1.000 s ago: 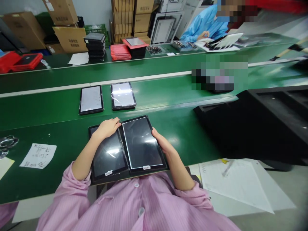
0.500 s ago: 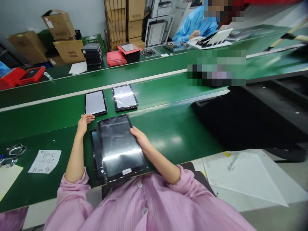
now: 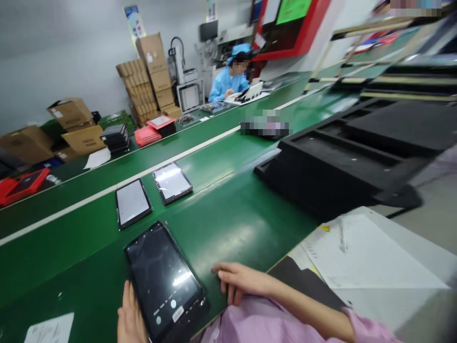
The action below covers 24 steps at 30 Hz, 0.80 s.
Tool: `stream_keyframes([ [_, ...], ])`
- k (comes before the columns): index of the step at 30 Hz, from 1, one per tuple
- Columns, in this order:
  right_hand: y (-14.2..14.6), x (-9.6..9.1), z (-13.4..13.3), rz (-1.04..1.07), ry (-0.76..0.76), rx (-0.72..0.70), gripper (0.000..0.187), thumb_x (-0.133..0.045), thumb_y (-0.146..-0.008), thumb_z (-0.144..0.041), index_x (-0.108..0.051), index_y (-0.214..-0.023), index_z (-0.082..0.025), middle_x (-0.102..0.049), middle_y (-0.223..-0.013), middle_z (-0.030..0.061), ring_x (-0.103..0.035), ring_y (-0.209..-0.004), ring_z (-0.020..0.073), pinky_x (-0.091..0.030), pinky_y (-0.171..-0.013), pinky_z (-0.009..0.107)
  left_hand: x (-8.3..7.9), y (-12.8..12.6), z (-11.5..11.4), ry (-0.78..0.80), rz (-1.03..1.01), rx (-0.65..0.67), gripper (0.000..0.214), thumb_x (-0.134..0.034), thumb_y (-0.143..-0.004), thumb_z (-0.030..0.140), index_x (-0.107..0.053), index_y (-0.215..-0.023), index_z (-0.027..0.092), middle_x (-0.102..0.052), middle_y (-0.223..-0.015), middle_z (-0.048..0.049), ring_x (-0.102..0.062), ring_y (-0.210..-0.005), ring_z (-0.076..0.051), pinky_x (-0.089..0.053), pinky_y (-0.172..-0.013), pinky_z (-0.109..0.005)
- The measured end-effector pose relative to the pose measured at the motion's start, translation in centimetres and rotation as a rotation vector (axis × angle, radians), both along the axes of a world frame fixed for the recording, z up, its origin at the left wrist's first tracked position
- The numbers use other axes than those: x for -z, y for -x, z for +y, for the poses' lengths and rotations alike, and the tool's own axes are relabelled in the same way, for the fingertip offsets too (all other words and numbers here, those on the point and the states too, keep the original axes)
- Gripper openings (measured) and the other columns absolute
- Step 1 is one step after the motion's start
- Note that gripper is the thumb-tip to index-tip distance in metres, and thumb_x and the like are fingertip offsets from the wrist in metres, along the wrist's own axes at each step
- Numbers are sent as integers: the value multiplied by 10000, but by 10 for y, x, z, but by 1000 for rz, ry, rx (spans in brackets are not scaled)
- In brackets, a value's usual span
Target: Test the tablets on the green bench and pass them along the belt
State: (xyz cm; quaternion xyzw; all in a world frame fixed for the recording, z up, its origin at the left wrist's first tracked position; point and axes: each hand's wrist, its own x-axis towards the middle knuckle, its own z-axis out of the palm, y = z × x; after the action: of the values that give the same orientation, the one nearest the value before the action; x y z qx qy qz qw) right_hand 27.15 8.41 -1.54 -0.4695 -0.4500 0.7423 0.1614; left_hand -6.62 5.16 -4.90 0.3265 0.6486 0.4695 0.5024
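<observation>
Likely slick, stiff and fragile, best gripped by both long sides, the tablet (image 3: 164,276) was flanked by the left hand (image 3: 130,317), fingers together, and right hand (image 3: 241,281), fingers loosely spread!

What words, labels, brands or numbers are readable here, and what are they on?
None can be read clearly.
Tablet by the left hand: tiny screen text and a white sticker, too small.
Note at lower left: faint writing, too blurred.
Cardboard box: dark print, too small.
Wall poster: too blurred.
Green sheet: marks illegible.
</observation>
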Motion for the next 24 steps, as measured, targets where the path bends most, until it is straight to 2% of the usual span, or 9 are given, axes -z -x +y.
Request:
stream_keyframes([
  [2,-1,5,-15,103,103,94,805,-645,-748,-723,-465,-1338,-206,-688,-838,30,-700,-594,159,-520,-572,268,5,-26,9,-21,-43,-42,889,-240,-765,819,5,-1567,523,-145,-1640,226,-93,-1517,-183,-229,-1255,-410],
  [4,-7,3,-23,145,131,241,895,-698,-701,-717,-400,-1380,-216,-697,-778,20,-727,-638,184,-527,-597,269,7,-56,25,-45,-91,-33,877,-201,-798,786,49,-1579,475,-107,-1649,215,-82,-1518,-169,-177,-1263,-380],
  [6,-20,-4,-31,179,152,452,870,-722,-707,-675,-379,-1371,-229,-683,-737,8,-745,-699,204,-531,-613,267,7,-89,43,-65,-150,20,866,-251,-827,747,12,-1595,442,-106,-1657,184,-90,-1523,-166,-163,-1265,-366],
  [9,-43,-13,-43,248,162,808,748,-742,-748,-560,-365,-1328,-274,-663,-815,5,-749,-812,221,-562,-655,297,2,-141,72,-92,-273,132,895,-420,-832,702,-79,-1606,411,-120,-1666,120,-101,-1534,-183,-169,-1263,-383],
  [13,-59,-5,-46,233,57,1177,791,-824,-667,-431,-339,-1283,-325,-603,-896,-20,-725,-900,237,-606,-828,420,-10,-207,117,-149,-496,316,979,-468,-849,697,73,-1600,380,-83,-1685,47,-179,-1531,-194,-240,-1249,-396],
  [16,-60,10,-25,166,-109,1366,784,-804,-639,-426,-341,-1265,-332,-553,-904,-25,-684,-982,234,-546,-1011,455,-19,-243,158,-153,-597,452,955,-439,-887,683,121,-1592,365,-83,-1690,30,-190,-1528,-167,-229,-1251,-356],
  [18,-58,18,0,14,-230,1432,743,-724,-688,-464,-345,-1312,-325,-551,-1029,22,-607,-1164,257,-468,-1108,470,-24,-257,187,-121,-557,548,908,-418,-917,668,67,-1608,334,-113,-1689,-2,-192,-1528,-177,-218,-1249,-364],
  [21,-54,22,48,-357,-390,1456,704,-570,-784,-515,-354,-1411,-279,-473,-1336,115,-370,-1414,304,-309,-1205,510,-25,-259,217,-90,-435,628,784,-402,-972,581,-71,-1619,290,-149,-1686,-64,-256,-1514,-210,-238,-1236,-387],
  [24,-50,22,101,-618,-455,1482,665,-411,-871,-510,-342,-1469,-228,-347,-1503,170,-224,-1489,344,-196,-1214,572,-20,-247,226,-232,-299,532,602,-358,-1015,421,-230,-1578,250,-208,-1675,-73,-268,-1513,-170,-205,-1245,-345],
])
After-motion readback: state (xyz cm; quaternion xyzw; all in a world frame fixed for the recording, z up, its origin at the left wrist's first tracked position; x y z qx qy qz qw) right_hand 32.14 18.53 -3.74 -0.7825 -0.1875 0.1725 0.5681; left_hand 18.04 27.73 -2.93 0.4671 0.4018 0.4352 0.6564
